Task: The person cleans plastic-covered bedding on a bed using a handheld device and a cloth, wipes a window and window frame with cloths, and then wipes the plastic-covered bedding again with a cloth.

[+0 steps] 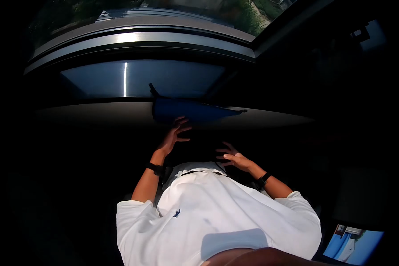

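Note:
My left hand [174,136] is raised with its fingers spread, holding nothing. Its fingertips overlap the lower edge of a blue fabric piece [181,110] that has dark, strap-like ends. Whether they touch it I cannot tell. The fabric lies across a pale ledge [106,113] below the window. Lower and to the right, my right hand [235,158] is in front of my waist, fingers apart, with nothing visible in it. A dark band sits on each wrist.
A window [177,13] with a metal frame [133,37] spans the top, greenery outside. Below it is a bluish panel [164,77] with a bright vertical streak. A lit picture or screen [357,246] shows at the lower right. Deep shadow hides the surroundings.

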The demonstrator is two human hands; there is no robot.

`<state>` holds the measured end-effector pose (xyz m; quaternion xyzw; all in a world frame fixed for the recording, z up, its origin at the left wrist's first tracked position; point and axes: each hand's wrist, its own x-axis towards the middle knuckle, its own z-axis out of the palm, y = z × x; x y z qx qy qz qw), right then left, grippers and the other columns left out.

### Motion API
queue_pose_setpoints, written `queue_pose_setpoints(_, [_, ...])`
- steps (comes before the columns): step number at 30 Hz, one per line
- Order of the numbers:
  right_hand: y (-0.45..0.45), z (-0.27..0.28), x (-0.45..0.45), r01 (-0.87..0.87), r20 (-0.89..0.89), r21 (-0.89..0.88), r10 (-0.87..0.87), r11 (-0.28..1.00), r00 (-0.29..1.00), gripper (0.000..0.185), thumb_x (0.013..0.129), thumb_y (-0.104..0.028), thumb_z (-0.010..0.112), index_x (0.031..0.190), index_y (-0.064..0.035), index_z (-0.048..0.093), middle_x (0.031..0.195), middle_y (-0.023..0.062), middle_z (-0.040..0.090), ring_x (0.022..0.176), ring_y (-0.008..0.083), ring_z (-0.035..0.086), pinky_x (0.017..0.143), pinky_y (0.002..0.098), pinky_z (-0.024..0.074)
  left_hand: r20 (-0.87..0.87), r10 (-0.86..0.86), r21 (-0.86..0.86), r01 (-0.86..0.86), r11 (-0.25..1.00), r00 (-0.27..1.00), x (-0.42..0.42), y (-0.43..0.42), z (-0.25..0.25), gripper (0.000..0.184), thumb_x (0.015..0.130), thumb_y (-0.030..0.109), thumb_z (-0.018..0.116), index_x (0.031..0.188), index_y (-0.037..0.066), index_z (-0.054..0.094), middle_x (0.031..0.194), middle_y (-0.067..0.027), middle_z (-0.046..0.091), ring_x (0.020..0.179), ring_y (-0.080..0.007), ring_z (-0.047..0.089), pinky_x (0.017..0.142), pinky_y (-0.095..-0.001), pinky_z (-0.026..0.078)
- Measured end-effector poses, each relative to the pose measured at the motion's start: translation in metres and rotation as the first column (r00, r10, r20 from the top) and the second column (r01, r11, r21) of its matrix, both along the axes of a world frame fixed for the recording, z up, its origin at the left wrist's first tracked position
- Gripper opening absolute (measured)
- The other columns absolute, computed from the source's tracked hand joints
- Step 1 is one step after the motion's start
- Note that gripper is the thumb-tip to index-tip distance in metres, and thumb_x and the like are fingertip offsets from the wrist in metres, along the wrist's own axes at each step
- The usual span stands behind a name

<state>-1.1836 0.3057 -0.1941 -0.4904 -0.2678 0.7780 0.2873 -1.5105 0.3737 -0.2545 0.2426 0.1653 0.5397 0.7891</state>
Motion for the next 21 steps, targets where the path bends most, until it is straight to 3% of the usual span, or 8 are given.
queue_pose_setpoints(5, [0.067,0.035,-0.077,-0.090,-0.071,0.324,0.119,0.942,0.990,0.082,0.091,-0.034,0.069,0.154,-0.0129,0.020,0.150,0.0203,0.035,0.136,0.0372,0.042,0.107,0.0548,0.0420,-0.286,0.329,0.082,-0.319,0.944,0.900,0.015,0.031,0.037,0.034,0.096,0.024,0.064,0.121,0.001,0.061,0.120,-0.0089,0.059,0.111,-0.0228,0.060,0.103,-0.0426,0.048])
queue_pose_setpoints(7, [0.069,0.011,-0.077,-0.444,0.314,0.186,0.375,0.876,0.872,0.069,0.087,-0.033,0.074,0.141,-0.0070,0.039,0.139,0.0194,0.051,0.125,0.0317,0.054,0.102,0.0440,0.0475,-0.450,0.317,0.075,-0.319,0.945,0.835,0.013,0.036,0.045,0.035,0.097,0.025,0.063,0.120,-0.002,0.061,0.118,-0.0102,0.061,0.110,-0.0218,0.061,0.104,-0.0411,0.047])
queue_pose_setpoints(8, [0.065,0.003,-0.076,-0.730,0.552,0.104,0.572,0.675,0.607,0.055,0.088,-0.032,0.072,0.130,-0.0049,0.049,0.123,0.0176,0.062,0.113,0.0281,0.062,0.096,0.0366,0.0497,-0.585,0.297,0.063,-0.322,0.944,0.755,0.012,0.034,0.048,0.037,0.098,0.026,0.061,0.119,-0.005,0.061,0.117,-0.0115,0.062,0.109,-0.0209,0.061,0.105,-0.0397,0.046])
queue_pose_setpoints(10, [0.053,-0.020,-0.058,-0.971,0.515,0.106,0.823,0.215,0.239,0.041,0.088,-0.032,0.067,0.117,-0.0032,0.063,0.114,0.0144,0.067,0.108,0.0256,0.064,0.091,0.0357,0.0506,-0.561,0.339,0.106,-0.341,0.934,0.755,0.009,0.030,0.050,0.038,0.100,0.024,0.059,0.120,-0.008,0.060,0.118,-0.0111,0.063,0.107,-0.0193,0.061,0.102,-0.0360,0.045])
queue_pose_setpoints(14, [0.043,-0.029,-0.057,-0.969,0.522,-0.149,0.848,0.198,0.093,0.042,0.094,-0.029,0.054,0.125,-0.0022,0.063,0.120,0.0164,0.067,0.109,0.0270,0.063,0.095,0.0369,0.0483,-0.521,0.253,0.018,-0.286,0.958,0.815,-0.003,0.018,0.067,0.029,0.099,0.013,0.054,0.123,-0.003,0.060,0.119,-0.0067,0.063,0.109,-0.0178,0.059,0.100,-0.0351,0.045])
queue_pose_setpoints(17, [0.035,-0.060,-0.052,-0.977,0.503,-0.050,0.850,0.207,0.154,0.043,0.095,-0.027,0.052,0.128,-0.0006,0.061,0.122,0.0175,0.066,0.110,0.0287,0.062,0.096,0.0379,0.0471,-0.539,0.119,0.315,0.068,0.947,0.834,-0.016,-0.002,0.109,0.025,0.098,0.005,0.056,0.122,0.001,0.061,0.117,-0.0066,0.063,0.112,-0.0180,0.059,0.103,-0.0346,0.044])
queue_pose_setpoints(19, [0.030,-0.066,-0.051,-0.963,0.482,0.061,0.837,0.261,0.258,0.043,0.095,-0.027,0.053,0.128,-0.0003,0.061,0.121,0.0172,0.067,0.111,0.0283,0.062,0.096,0.0380,0.0471,-0.496,0.243,0.307,-0.094,0.947,0.834,-0.014,-0.010,0.141,0.026,0.096,-0.001,0.057,0.121,0.004,0.061,0.114,-0.0049,0.063,0.109,-0.0159,0.059,0.100,-0.0325,0.045])
queue_pose_setpoints(21, [0.037,-0.055,-0.055,-0.984,0.374,-0.021,0.915,0.175,0.154,0.046,0.091,-0.025,0.058,0.130,0.0002,0.061,0.120,0.0168,0.067,0.109,0.0278,0.063,0.096,0.0377,0.0479,-0.500,0.410,0.424,-0.197,0.884,0.763,-0.021,-0.002,0.148,0.022,0.096,0.000,0.060,0.117,0.003,0.064,0.108,-0.0024,0.065,0.100,-0.0129,0.059,0.092,-0.0297,0.047])
